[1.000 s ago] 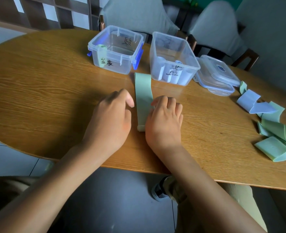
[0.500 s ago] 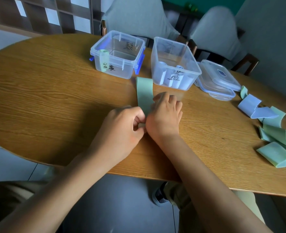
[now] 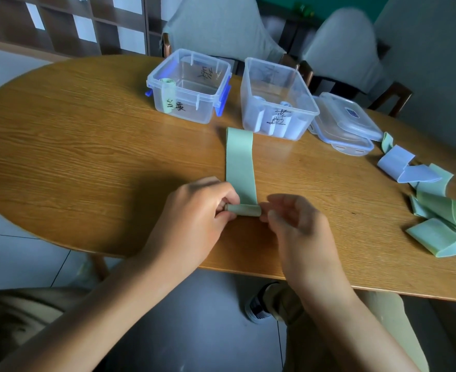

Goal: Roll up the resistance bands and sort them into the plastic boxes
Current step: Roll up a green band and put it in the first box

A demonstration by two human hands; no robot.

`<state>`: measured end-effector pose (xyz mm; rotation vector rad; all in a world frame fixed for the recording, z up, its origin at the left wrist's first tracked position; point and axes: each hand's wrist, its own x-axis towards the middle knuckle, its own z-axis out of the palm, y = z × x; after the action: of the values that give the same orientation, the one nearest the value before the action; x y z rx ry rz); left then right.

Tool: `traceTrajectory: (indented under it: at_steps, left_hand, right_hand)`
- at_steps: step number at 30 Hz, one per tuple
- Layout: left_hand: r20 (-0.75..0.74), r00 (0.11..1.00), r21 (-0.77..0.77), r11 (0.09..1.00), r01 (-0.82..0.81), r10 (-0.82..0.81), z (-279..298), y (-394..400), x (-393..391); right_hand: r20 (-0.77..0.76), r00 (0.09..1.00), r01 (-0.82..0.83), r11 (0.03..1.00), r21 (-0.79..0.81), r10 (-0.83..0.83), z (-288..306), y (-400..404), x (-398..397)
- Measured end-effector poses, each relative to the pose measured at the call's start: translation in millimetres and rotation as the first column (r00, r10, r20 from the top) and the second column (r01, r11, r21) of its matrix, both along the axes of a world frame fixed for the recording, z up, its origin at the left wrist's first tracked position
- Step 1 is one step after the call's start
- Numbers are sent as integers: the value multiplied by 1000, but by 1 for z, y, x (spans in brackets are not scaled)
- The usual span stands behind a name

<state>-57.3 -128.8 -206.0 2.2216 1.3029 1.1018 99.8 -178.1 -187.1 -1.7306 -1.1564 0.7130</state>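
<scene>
While the green band (image 3: 239, 162) lay flat along the wooden table (image 3: 87, 162), its near end was wound into a small tight roll (image 3: 244, 210), and both hands were at that roll. To the left of the roll, the left hand (image 3: 194, 210) had its fingers and thumb curled around the roll's left end, pinching it. To the right of the roll, the right hand (image 3: 296, 224) touched the roll's right end with its fingertips; it was blurred, and its fingers looked loosely bent, so I could not tell whether it truly gripped the roll.

Beyond the roll, the unrolled length of the band ran straight away from the person, and its far end stopped just short of the gap between two clear plastic boxes. The box with blue latches (image 3: 189, 84) stood beyond and left of the roll, holding one rolled green band (image 3: 167, 99) upright against its left wall. The second box (image 3: 277, 100) stood beyond and slightly right of the roll, with pale rolled bands (image 3: 280, 122) inside it against its near wall. Further right of the roll, two clear lids (image 3: 347, 124) lay stacked beside that box. Well to the right of the roll, a loose heap of unrolled bands (image 3: 436, 210), pale blue and green, sprawled near the table's right edge.
</scene>
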Motion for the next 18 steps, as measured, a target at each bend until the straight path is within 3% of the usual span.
traceTrajectory:
  at_steps: [5,18]
  left_hand:
    - [32,999,-23,1000,16,-15,-2,-13,-4]
    - [70,994,-25,996,-83,85,-3,-22,4]
  right_hand:
    - [-111,991,-68,998,12,69,3,-27,-3]
    - [-42,997,-60,995,86,63,-6,-35,-17]
